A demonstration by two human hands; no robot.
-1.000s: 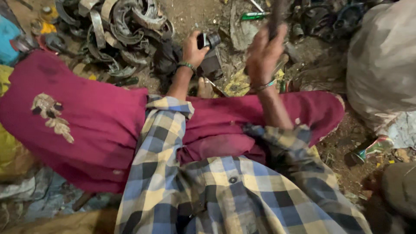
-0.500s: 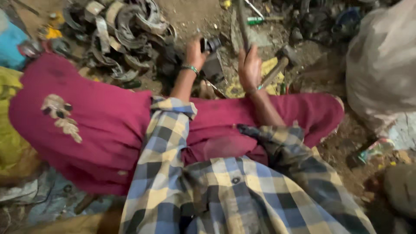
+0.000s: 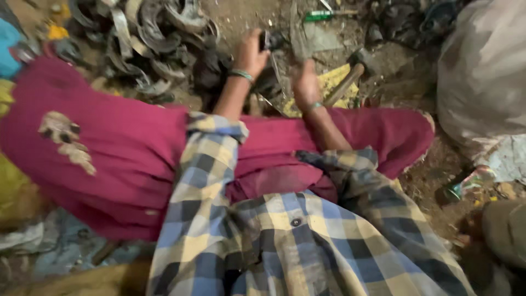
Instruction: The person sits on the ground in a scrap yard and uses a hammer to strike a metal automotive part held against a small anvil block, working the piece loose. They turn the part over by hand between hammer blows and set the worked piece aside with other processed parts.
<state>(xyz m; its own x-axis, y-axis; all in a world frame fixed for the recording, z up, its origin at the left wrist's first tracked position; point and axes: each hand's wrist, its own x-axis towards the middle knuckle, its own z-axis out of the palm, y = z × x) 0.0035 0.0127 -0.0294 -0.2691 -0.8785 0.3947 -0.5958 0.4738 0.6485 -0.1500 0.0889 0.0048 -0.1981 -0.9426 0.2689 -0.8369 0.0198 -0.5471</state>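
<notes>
While the left hand (image 3: 251, 52) clamps a small dark part (image 3: 272, 39) against the dirt, the part sits just past its fingertips, at the far edge of the person's reach. Beside it, the right hand (image 3: 304, 83) is closed round a hammer (image 3: 350, 74), gripping the wooden handle near its lower end. That handle runs up and away to the right, ending in a dark head (image 3: 362, 55), so the hammer's long axis slants off from the part instead of pointing at it. The part lies up and left of the right fist, with the left hand plainly the nearer of the two; the picture is blurred there, and I cannot tell what the part is.

Beneath both hands is bare, gritty ground (image 3: 246, 16) with a yellow scrap (image 3: 331, 82) under the handle. Curved metal strips (image 3: 148, 38) are heaped to the left, a green tool (image 3: 320, 15) lies farther back, and a pale sack (image 3: 482, 71) bulks on the right.
</notes>
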